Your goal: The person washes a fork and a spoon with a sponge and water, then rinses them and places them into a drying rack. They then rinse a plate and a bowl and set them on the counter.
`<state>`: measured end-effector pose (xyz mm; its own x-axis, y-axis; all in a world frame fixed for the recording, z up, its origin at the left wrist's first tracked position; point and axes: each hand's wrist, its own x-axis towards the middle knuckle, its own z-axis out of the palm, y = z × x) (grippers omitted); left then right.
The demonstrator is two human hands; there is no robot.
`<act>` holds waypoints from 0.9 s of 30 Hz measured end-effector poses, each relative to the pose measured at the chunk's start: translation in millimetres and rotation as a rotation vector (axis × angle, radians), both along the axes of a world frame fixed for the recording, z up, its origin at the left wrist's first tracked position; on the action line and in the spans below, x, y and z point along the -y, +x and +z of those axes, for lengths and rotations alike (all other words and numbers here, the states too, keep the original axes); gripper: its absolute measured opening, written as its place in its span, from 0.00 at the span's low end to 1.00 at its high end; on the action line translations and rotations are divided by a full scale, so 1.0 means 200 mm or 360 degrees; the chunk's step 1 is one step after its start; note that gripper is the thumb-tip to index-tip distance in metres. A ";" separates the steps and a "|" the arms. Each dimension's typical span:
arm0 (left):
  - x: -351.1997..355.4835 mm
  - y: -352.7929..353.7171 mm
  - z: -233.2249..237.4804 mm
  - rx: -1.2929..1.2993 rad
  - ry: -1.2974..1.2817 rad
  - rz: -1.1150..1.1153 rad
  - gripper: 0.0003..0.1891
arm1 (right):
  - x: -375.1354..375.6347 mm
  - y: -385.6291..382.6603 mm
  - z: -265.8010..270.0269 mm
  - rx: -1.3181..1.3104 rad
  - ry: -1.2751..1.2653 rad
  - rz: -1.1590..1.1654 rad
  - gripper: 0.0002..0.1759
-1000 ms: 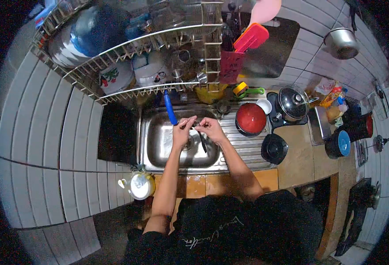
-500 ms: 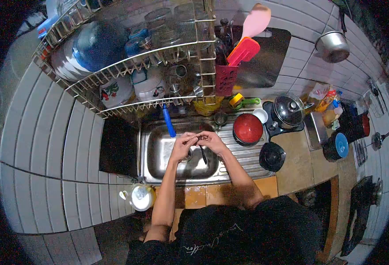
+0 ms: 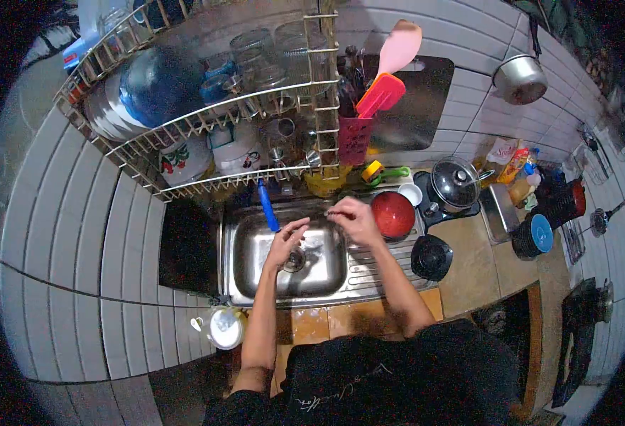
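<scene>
A metal sink (image 3: 317, 290) lies under both hands. My left hand (image 3: 289, 243) is over its basin, empty, with the fingers loosely apart. Near the sink's back right side, my right hand (image 3: 357, 221) is closed in a pinch. A small dark bit shows at its fingertips, too little to name. Left of the hands, a blue handle-like piece (image 3: 268, 206) hangs down over the basin. A red bowl (image 3: 392, 214) sits on the ribbed drainboard (image 3: 369, 268), just right of my right hand.
Above the sink is a wire dish rack (image 3: 220, 103) with glasses and bowls. A pink utensil holder (image 3: 355, 140) hangs beside it. To the right are a black dish (image 3: 431, 258), a lidded pot (image 3: 455, 184) and stacked cups (image 3: 538, 234). A white-topped container (image 3: 227, 329) stands front left.
My hands were together over the sink with a thin dark strip hanging below them. Now they are apart, the right moved up and right, and the strip no longer shows there.
</scene>
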<state>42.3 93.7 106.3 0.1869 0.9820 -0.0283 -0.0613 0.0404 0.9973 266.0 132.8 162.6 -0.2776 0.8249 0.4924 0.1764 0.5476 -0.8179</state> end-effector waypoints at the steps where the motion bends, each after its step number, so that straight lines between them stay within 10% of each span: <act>1: -0.01 -0.01 -0.03 -0.0062 -0.0102 0.0099 0.17 | 0.01 0.03 0.13 -0.0143 -0.0108 0.0012 0.05; 4: -0.06 -0.07 -0.22 -0.0147 -0.0064 0.0297 0.16 | 0.02 0.13 0.52 -0.0476 -0.0143 0.0027 0.07; 8: -0.10 -0.07 -0.29 0.0138 -0.0264 0.0476 0.20 | -0.07 0.29 0.95 -0.0275 0.0803 -0.0371 0.06; 12: -0.12 -0.04 -0.36 0.0102 -0.0290 0.0574 0.18 | -0.05 0.26 1.33 -0.0729 0.0657 -0.0270 0.02; 27: -0.10 -0.04 -0.30 0.0078 -0.0280 0.0514 0.15 | -0.41 -0.05 1.27 -0.0757 0.1139 -0.0656 0.05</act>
<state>33.7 113.7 47.0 -0.1262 0.9715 -0.2007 -0.1461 0.1819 0.9724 255.1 214.8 417.5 0.3274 0.2720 0.9049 0.2023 0.9153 -0.3484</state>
